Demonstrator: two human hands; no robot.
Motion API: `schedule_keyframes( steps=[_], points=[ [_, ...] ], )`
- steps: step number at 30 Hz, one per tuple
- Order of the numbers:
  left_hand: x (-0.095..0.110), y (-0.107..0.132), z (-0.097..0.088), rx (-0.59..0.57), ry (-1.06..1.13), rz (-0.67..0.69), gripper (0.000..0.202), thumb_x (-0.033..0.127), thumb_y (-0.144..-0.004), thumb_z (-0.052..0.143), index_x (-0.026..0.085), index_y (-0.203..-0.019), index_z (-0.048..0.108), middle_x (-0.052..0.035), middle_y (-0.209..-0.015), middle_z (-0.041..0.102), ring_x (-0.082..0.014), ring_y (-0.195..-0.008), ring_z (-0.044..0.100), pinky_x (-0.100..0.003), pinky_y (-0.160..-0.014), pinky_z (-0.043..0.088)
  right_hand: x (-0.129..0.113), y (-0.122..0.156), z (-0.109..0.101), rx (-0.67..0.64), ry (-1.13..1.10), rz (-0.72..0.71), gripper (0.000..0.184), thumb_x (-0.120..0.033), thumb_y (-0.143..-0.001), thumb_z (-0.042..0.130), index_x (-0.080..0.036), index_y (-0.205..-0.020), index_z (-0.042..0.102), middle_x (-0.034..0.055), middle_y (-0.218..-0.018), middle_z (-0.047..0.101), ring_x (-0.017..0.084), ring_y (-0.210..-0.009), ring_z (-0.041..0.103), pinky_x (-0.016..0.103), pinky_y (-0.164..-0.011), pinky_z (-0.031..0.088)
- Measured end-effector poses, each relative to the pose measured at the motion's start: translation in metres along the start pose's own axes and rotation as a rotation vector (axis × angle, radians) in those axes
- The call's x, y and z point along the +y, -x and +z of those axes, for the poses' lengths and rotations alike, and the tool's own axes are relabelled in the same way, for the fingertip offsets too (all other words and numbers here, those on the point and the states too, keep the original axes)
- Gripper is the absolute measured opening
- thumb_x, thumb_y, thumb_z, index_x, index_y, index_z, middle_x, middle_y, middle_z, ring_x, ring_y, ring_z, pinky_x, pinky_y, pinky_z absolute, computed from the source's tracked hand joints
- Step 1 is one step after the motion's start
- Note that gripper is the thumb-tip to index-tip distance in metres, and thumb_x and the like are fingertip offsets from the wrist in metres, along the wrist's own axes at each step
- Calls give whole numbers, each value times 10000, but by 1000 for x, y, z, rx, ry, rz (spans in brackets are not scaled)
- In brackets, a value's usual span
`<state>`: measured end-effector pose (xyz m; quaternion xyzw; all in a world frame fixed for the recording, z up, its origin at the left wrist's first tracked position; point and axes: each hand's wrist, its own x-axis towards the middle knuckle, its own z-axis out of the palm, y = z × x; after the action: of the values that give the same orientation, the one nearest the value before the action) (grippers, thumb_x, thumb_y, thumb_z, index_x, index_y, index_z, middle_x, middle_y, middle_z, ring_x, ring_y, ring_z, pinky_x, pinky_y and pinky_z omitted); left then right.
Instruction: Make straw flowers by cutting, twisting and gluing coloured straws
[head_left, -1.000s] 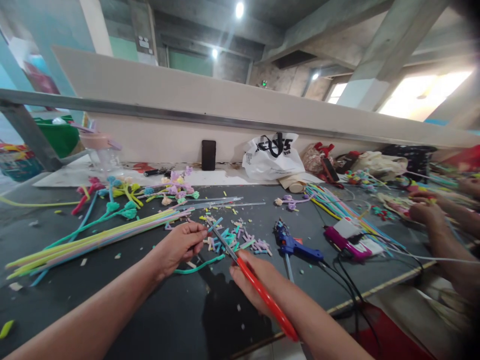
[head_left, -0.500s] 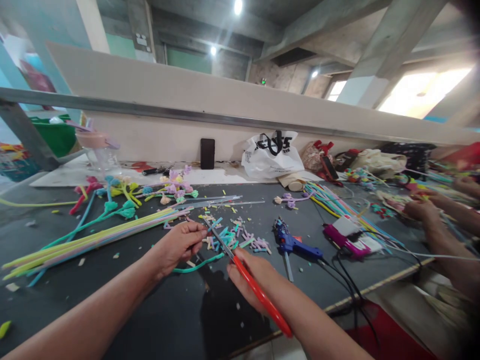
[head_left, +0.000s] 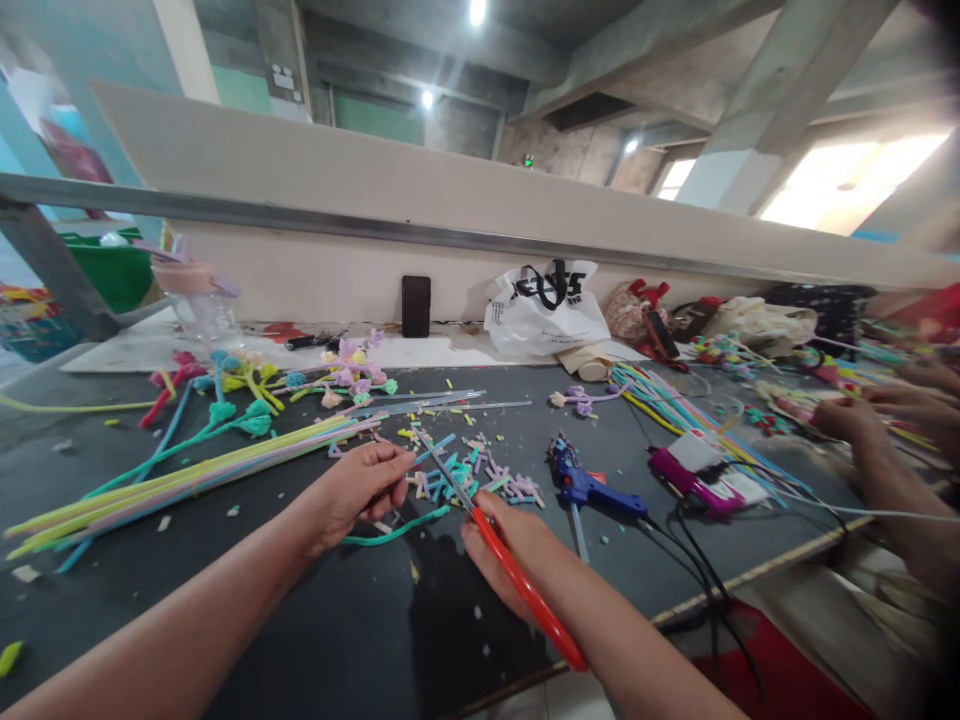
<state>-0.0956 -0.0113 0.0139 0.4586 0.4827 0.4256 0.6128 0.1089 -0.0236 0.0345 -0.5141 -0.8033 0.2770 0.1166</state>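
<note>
My left hand [head_left: 371,482] pinches a thin blue strip [head_left: 439,448], which sticks out to the right from its fingertips. My right hand [head_left: 510,545] is wrapped round scissors with red handles [head_left: 525,590]. Their metal blades point up and left, with the blue strip lying across them. Beneath and beyond the blades lies a scatter of short cut pieces [head_left: 514,485] in purple, teal and yellow. A teal fuzzy stem [head_left: 397,530] curves over the dark table below my left hand.
Long pastel stems [head_left: 195,475] and fuzzy flowers [head_left: 251,418] lie at left. A blue glue gun [head_left: 600,492] with trailing cables rests at right, near a magenta-and-white power strip [head_left: 694,483]. A phone [head_left: 416,307] leans at the back beside a white bag [head_left: 551,320]. Another person's hands [head_left: 847,425] work far right.
My right hand and the scissors have shifted slightly right. The blue strip now extends a little farther across the blades. The left hand has barely moved.
</note>
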Motion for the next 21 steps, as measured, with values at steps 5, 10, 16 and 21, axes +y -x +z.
schedule_keyframes(
  steps=[5,10,16,21],
  points=[
    [-2,-1,-1,4,-56,2,270,418,-745,549,160,-711,477,64,-479,481,-8,-310,281,-131,-321,147,-1,0,1,3,-16,12,100,-297,-763,410,-217,-703,406,-52,-567,437,88,-503,388,201,-493,279],
    [-5,-3,-3,11,-85,4,265,419,-743,544,160,-718,492,71,-448,462,-9,-298,250,-135,-314,125,-2,-1,2,5,-17,60,105,-297,-746,419,-214,-686,395,-52,-551,415,92,-500,375,210,-494,280],
    [-9,-5,-6,18,-122,18,281,440,-751,524,159,-742,515,76,-426,444,-14,-291,247,-139,-310,120,0,-3,2,-9,-101,48,111,-256,-733,430,-208,-650,375,-60,-547,369,86,-499,338,206,-480,272],
    [-6,-5,-6,19,-147,-8,252,412,-749,526,161,-740,516,77,-432,450,-14,-289,259,-134,-308,136,-7,-6,-7,-34,-183,60,158,-222,-748,420,-203,-608,348,-65,-540,328,81,-504,306,200,-472,265]
  ],
)
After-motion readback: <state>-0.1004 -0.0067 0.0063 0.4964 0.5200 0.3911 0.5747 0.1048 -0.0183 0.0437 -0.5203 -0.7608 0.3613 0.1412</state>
